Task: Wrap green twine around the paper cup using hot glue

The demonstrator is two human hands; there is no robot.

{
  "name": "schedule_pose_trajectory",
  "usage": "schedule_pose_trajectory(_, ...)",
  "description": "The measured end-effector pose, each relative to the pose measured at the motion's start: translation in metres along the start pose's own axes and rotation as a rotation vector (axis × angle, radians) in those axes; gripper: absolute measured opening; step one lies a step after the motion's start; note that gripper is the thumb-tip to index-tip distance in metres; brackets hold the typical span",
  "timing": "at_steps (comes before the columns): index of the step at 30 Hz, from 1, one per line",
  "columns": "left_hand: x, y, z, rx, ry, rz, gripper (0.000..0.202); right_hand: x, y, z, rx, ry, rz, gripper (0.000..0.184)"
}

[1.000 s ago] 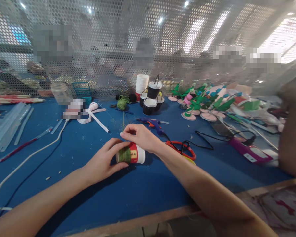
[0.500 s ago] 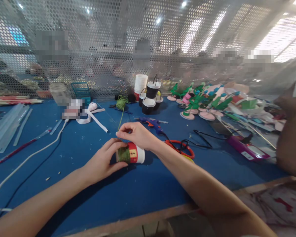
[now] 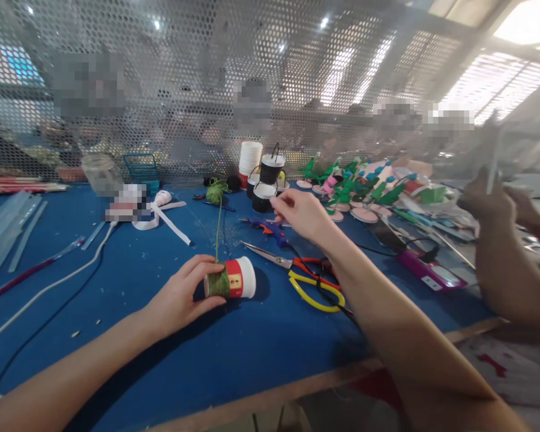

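A paper cup [image 3: 240, 277], red and white with green yarn [image 3: 217, 282] wound round its base end, lies on its side on the blue table. My left hand [image 3: 189, 283] is closed around the wound end, thumb below and fingers above. From the winding a strand runs up the table to a green yarn ball [image 3: 216, 192]. My right hand [image 3: 299, 211] is raised to the right, apart from cup and strand. Its thumb and fingertips are pinched together; whether anything is between them I cannot make out. Scissors [image 3: 315, 293] with red and yellow handles lie below my right wrist.
Behind stand black lidded buckets [image 3: 264, 198] and stacked white cups [image 3: 251, 157]. A blue glue gun [image 3: 270, 231] lies near my right hand. Green craft plants [image 3: 344, 186] and a purple power strip [image 3: 427, 273] are to the right, beside another person's arm [image 3: 499, 258].
My right hand has left the yarn by the cup and moved right and up. My left hand still holds the cup. The scissors show more fully, and the other person's arm has risen.
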State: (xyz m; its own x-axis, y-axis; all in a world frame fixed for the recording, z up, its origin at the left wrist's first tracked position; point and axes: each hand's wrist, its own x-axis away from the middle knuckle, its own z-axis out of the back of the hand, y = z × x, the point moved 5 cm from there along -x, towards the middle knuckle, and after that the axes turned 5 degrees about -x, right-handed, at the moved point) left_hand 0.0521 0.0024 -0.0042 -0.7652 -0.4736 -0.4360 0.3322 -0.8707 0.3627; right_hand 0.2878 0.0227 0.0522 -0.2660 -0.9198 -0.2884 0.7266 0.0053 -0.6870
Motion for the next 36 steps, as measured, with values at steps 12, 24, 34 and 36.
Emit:
schedule_pose_trajectory(12,0.000,0.000,0.007,-0.120,0.064,-0.080,0.032,-0.004,0.066,-0.039,0.053,-0.171,-0.327,0.030)
schedule_pose_trajectory(24,0.000,0.005,0.013,-0.139,0.130,-0.191,0.031,0.035,0.004,-0.013,-0.669,-0.189,-0.263,0.012)
schedule_pose_trajectory(34,0.002,-0.009,0.011,-0.135,0.141,-0.109,0.031,0.074,-0.010,-0.032,-0.502,-0.411,-0.208,0.020)
schedule_pose_trajectory(36,0.003,-0.011,0.009,-0.129,0.139,-0.102,0.030,0.077,-0.009,-0.031,-0.424,-0.386,-0.241,0.023)
